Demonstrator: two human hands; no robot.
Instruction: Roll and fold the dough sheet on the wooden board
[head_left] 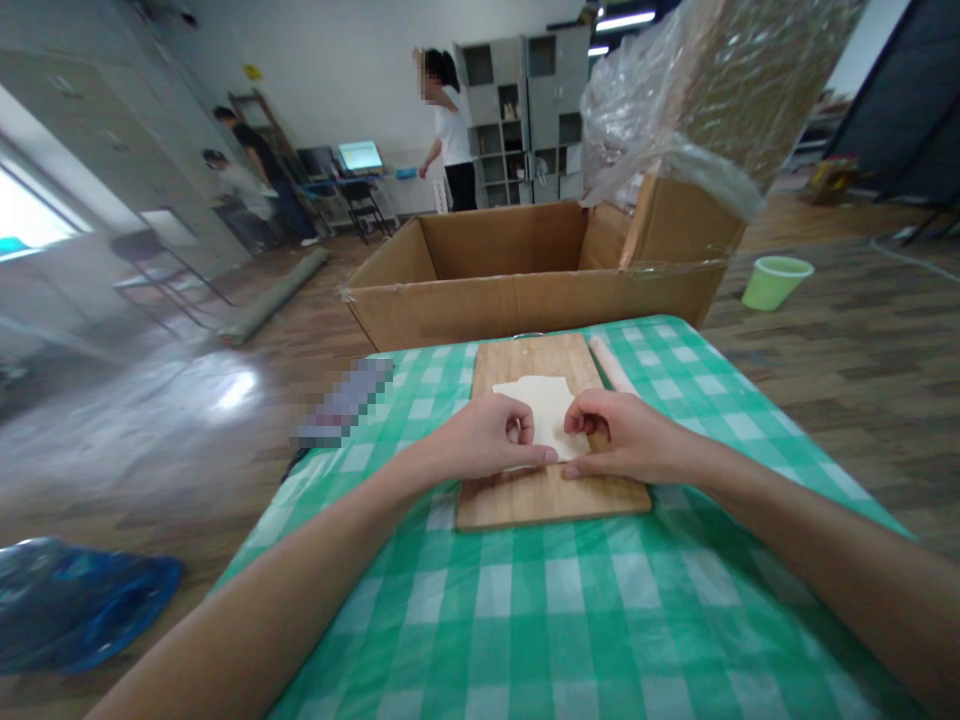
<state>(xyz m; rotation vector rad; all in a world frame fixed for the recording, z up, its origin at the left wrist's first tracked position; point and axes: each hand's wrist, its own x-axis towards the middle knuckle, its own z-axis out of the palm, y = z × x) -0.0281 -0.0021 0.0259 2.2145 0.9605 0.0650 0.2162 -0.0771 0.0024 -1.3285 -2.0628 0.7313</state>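
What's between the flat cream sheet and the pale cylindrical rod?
Bare tan wooden board at the far end; nearer the person, the right grip covers part of the stretch between sheet and rod. Shows in the head view.

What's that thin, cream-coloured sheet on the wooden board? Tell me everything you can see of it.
The thin, cream-coloured sheet is matte, plain and roughly four-sided, with a slightly uneven far edge. It looks soft, perhaps dough, though I can't be sure. It lies on the light-brown rectangular wooden board. The bare left hand and bare right hand cover parts of its sides, thumbs at its near edge, apparently touching it; whether that edge is lifted is unclear.
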